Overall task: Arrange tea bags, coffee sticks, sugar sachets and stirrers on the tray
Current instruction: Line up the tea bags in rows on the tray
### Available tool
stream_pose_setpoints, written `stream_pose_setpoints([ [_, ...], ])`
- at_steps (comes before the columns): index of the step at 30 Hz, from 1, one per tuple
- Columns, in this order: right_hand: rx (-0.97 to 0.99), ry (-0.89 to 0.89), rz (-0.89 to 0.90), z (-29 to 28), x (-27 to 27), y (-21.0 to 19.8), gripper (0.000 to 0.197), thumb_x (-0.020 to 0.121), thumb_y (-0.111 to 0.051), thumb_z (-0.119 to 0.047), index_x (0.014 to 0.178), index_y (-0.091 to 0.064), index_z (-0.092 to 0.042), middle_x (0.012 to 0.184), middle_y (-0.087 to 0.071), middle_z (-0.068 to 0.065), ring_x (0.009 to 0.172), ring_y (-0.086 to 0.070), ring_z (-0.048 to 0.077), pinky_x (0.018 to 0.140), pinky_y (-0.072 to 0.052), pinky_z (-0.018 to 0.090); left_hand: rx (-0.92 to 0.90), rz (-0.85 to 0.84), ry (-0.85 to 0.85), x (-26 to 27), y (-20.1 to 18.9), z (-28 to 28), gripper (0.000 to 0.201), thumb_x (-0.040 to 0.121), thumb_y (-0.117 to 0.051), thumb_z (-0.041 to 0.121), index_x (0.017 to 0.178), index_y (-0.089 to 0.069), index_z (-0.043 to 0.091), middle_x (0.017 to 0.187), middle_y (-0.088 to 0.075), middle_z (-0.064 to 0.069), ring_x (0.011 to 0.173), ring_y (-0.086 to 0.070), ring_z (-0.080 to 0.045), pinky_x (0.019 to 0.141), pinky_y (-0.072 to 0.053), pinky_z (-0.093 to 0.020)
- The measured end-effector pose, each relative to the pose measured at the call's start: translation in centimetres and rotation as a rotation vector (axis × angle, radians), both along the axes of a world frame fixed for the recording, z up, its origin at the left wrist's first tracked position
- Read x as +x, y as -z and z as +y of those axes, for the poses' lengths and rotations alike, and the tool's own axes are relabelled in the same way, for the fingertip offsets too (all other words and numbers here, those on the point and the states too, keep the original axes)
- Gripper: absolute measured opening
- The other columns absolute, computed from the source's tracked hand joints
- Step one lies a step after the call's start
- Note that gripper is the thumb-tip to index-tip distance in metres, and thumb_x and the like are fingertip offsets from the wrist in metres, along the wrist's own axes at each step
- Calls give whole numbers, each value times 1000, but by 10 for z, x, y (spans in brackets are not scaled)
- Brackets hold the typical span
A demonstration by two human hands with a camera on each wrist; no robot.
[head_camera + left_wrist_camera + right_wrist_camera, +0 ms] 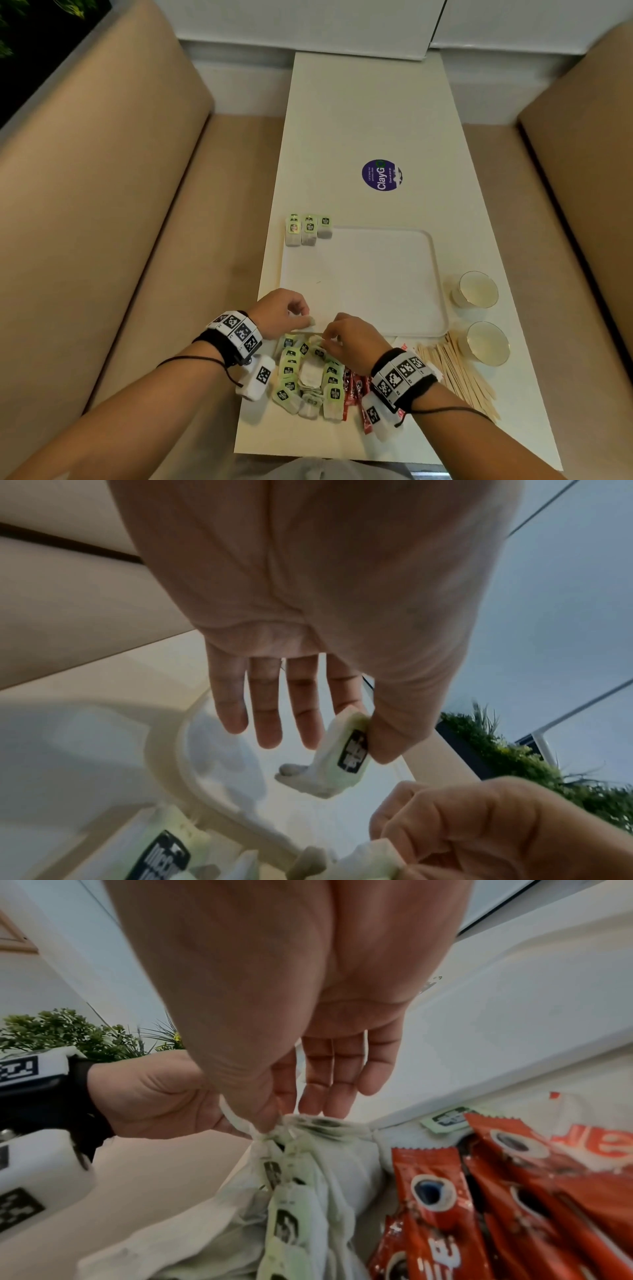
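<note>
Sorting tea bags: left hand [342, 615] and right hand [349, 337] each pinch a green-tagged paper tea bag [346, 753], next laid on the white plastic tray's [435, 274] far-left corner.

White table [359, 130] runs up the frame centre, purple round sticker [381, 174] mid-frame; tan padded benches [102, 205] fill left and right sides; white wall panels [308, 24] along top; dark foliage [20, 27] upper left; soft even light.

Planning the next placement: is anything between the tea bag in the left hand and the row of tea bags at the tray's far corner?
Nothing visible: bare white tray lies between the left hand's green-tagged tea bag and the far row.
</note>
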State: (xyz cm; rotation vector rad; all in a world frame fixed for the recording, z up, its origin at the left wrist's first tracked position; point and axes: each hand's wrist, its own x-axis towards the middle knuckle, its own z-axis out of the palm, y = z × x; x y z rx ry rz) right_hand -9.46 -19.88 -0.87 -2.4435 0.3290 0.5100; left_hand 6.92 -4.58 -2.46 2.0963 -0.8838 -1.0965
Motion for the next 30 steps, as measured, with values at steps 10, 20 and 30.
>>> stream_pose_setpoints([
  [10, 23, -40, -69, -5, -5, -5, 28, 105, -49, -36, 109, -67, -16, 115, -61, 0, 99, -60, 20, 86, -48, 34, -103, 225, -110, -8, -7, -1, 16, 87, -75, 15, 75, -64, 16, 100, -78, -1, 99, -73, -12, 96, -55, -46],
  [20, 97, 23, -238, -10, 4, -15, 21, 106, -49, -29, 107, -63, -14, 104, -55, -2, 85, -59, 20, 79, -50, 36, -80, 349, -46, -26, -24, -5, 40, 85, -66, 58, 82, -60, 19, 71, -54, 6, 67, -53, -12, 67, -53, -31],
  [30, 34, 100, -72, -5, 9, -12, 31, 98, -60, -47, 114, -64, -21, 103, -66, -5, 87, -62, 13, 81, -53, 31, 66, 226, -31, -18, -21, 6, 35, 71, -77, 43, 87, -61, 15, 90, -75, -14, 79, -69, -37, 70, -57, -52],
])
